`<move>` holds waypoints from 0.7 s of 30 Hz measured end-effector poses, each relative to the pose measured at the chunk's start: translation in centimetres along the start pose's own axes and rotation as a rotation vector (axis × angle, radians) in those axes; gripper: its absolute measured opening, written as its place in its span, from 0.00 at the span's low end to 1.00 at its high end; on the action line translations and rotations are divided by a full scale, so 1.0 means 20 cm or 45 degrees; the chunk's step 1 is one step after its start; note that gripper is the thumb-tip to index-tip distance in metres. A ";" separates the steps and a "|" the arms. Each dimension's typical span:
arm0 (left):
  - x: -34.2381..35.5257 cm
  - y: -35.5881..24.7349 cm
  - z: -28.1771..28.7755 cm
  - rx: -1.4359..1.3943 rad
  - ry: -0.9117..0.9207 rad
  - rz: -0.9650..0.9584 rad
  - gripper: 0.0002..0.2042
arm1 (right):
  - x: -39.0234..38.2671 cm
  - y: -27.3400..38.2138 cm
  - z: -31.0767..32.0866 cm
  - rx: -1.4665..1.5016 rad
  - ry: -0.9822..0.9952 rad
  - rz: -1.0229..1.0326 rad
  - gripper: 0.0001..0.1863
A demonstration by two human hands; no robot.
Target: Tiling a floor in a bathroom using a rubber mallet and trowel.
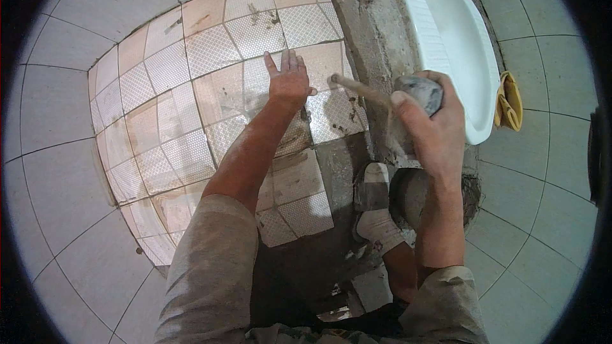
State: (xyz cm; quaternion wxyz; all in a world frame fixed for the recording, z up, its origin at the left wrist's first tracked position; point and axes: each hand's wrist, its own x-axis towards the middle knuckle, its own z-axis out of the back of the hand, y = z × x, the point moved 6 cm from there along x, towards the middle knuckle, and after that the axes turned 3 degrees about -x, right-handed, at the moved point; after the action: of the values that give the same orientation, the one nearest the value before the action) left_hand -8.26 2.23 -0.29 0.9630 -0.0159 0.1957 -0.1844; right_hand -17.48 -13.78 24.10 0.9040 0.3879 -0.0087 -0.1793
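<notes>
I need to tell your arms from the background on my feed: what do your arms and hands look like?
Both the left hand and right hand are bare, with no gloves or watch visible. The left sleeve and right sleeve are dull grey-beige cloth, creased, leaving the forearms uncovered.

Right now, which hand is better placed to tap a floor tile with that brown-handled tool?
Probably the right hand: it grips the tool, whose handle points toward the floor tiles. The left hand is spread palm-down at the tiles and seems to hold nothing.
</notes>
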 end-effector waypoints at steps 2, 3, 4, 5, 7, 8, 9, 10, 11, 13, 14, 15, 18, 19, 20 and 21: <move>0.00 0.00 0.01 -0.014 -0.013 0.008 0.45 | 0.02 -0.01 -0.02 -0.131 0.046 -0.085 0.30; 0.00 0.00 0.00 -0.024 -0.009 0.008 0.45 | 0.02 0.00 -0.02 -0.182 0.030 -0.045 0.30; 0.01 0.00 0.01 -0.023 -0.018 0.008 0.45 | 0.03 0.02 -0.01 -0.233 0.010 0.011 0.30; 0.01 0.00 0.00 -0.021 -0.009 0.007 0.45 | 0.03 0.03 -0.01 -0.281 0.004 0.029 0.30; 0.01 0.01 0.01 -0.028 -0.032 0.009 0.45 | 0.01 0.05 0.00 -0.133 0.018 0.050 0.31; 0.01 0.00 0.01 -0.043 -0.049 0.006 0.45 | 0.00 0.04 0.00 -0.040 0.028 0.014 0.31; 0.00 0.01 0.00 -0.040 -0.038 0.013 0.45 | 0.00 0.03 0.00 0.036 0.023 -0.051 0.32; 0.00 0.00 0.01 -0.039 -0.048 0.004 0.45 | -0.01 0.03 -0.01 -0.040 0.057 -0.022 0.32; 0.00 -0.01 0.01 -0.025 -0.030 0.010 0.46 | 0.00 0.04 -0.02 -0.138 0.080 -0.019 0.32; 0.00 -0.02 0.01 -0.002 -0.009 0.018 0.47 | 0.02 0.04 -0.05 -0.306 0.121 -0.018 0.33; 0.01 -0.02 0.02 0.012 -0.014 0.013 0.47 | 0.04 0.05 -0.07 -0.373 0.127 -0.019 0.33; 0.02 -0.02 0.03 0.026 -0.019 0.011 0.48 | 0.05 0.06 -0.07 -0.440 0.134 -0.019 0.33; 0.04 -0.03 0.08 0.018 -0.106 -0.050 0.50 | 0.09 0.07 -0.10 -0.412 0.204 -0.046 0.36; 0.04 -0.03 0.09 0.024 -0.120 -0.067 0.51 | 0.10 0.08 -0.10 -0.419 0.197 -0.048 0.37; 0.06 -0.03 0.10 0.035 -0.117 -0.079 0.51 | 0.11 0.07 -0.10 -0.425 0.189 -0.054 0.38; 0.07 -0.04 0.10 0.039 -0.106 -0.102 0.52 | 0.12 0.07 -0.09 -0.428 0.185 -0.037 0.40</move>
State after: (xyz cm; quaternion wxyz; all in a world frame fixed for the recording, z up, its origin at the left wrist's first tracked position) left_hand -6.55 0.98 1.14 0.9623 -0.0168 0.1519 -0.2250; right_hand -14.52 -12.32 23.51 0.9517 0.2434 0.0923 -0.1627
